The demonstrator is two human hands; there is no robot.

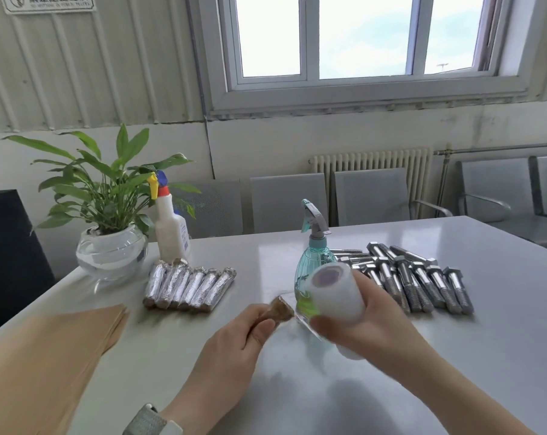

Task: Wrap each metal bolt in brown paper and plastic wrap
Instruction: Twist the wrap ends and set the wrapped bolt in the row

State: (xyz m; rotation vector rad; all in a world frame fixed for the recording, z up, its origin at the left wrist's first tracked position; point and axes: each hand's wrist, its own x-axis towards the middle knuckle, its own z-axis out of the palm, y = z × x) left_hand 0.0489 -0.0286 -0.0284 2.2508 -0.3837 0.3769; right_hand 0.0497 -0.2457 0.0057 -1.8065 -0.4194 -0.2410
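Hands meet just above the grey table [454, 356] at the centre of the view. At about 7 o'clock from centre, the left hand [234, 343] curls its fingers and thumb tightly round a bolt wrapped in brown paper [281, 310], whose blunt paper end pokes out toward 1 o'clock. Just beside it at 3 o'clock, the right hand [372, 321] is clamped round a roll of plastic wrap [336, 291], the roll's open core tilted toward the camera; a thin sheet of film [300, 315] stretches from the roll to the wrapped bolt. A watch strap [146, 420] shows on the left wrist at 7 o'clock, near the bottom edge.

Over at 8 o'clock lies a stack of brown paper sheets [61, 350], partly blurred. Farther off, at 10 o'clock from the hands, a row of finished wrapped bolts [189, 287] lies side by side. At 2 o'clock, bare metal bolts [422, 277] sit in a loose heap. A teal spray bottle [313, 255] stands directly behind the roll at 12 o'clock. Beyond the row, a white spray bottle [170, 227] and a potted plant in a glass bowl [112, 246] stand near the table's far left edge.
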